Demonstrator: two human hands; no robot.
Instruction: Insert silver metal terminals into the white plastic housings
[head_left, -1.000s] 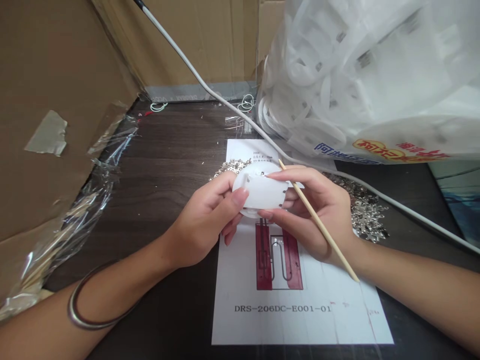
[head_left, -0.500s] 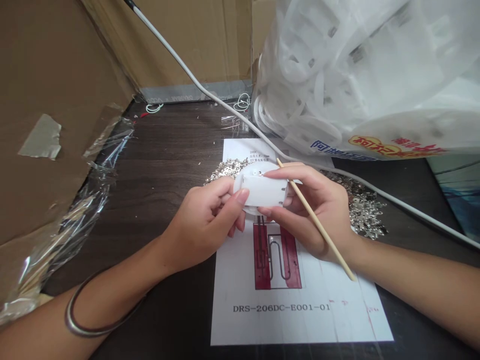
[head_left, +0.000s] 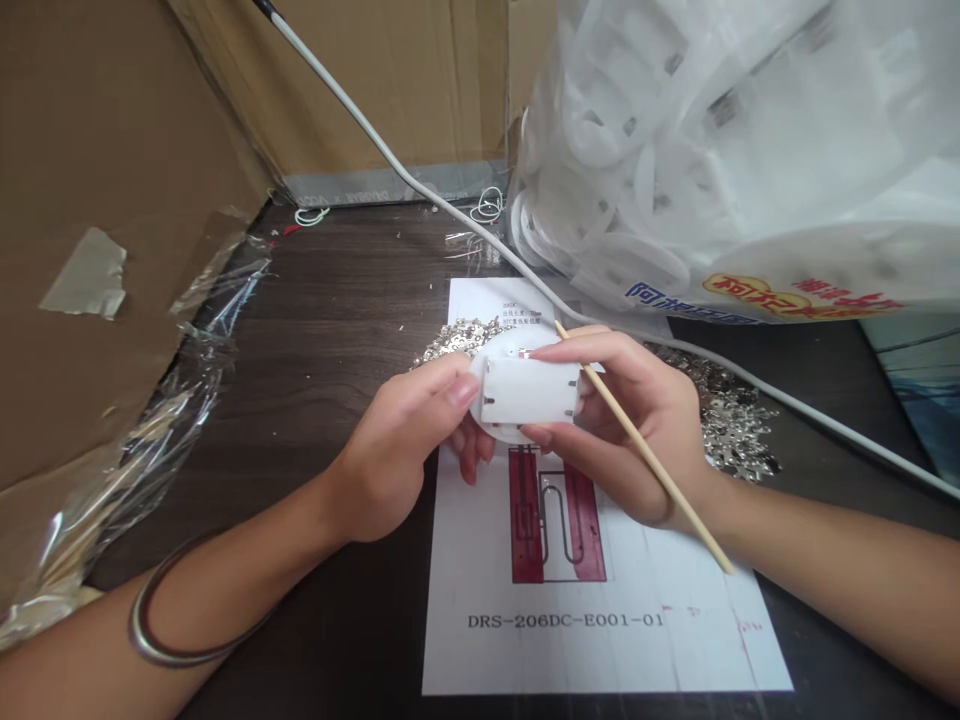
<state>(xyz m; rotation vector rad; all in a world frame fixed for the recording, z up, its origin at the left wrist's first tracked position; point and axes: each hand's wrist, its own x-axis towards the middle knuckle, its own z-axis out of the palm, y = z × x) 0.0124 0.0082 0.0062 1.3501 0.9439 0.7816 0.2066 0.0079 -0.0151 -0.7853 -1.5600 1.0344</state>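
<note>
The white plastic part [head_left: 525, 392] has tilted slightly, its flat face now showing; left hand [head_left: 397, 450] and right hand [head_left: 630, 420] pinch it, the right also holding a wooden stick [head_left: 645, 450].

To your left, the dark table [head_left: 337, 300] lies bare between the crumpled clear film [head_left: 187, 340] along the cardboard wall [head_left: 90, 200] and the printed sheet [head_left: 600, 620]; a hand passes freely there. Ahead and right, the bulging white bag [head_left: 735, 150] blocks the far corner. The white cable [head_left: 420, 190] crosses diagonally beneath it, and piles of small metal parts [head_left: 720, 420] crowd the sheet's right edge.
</note>
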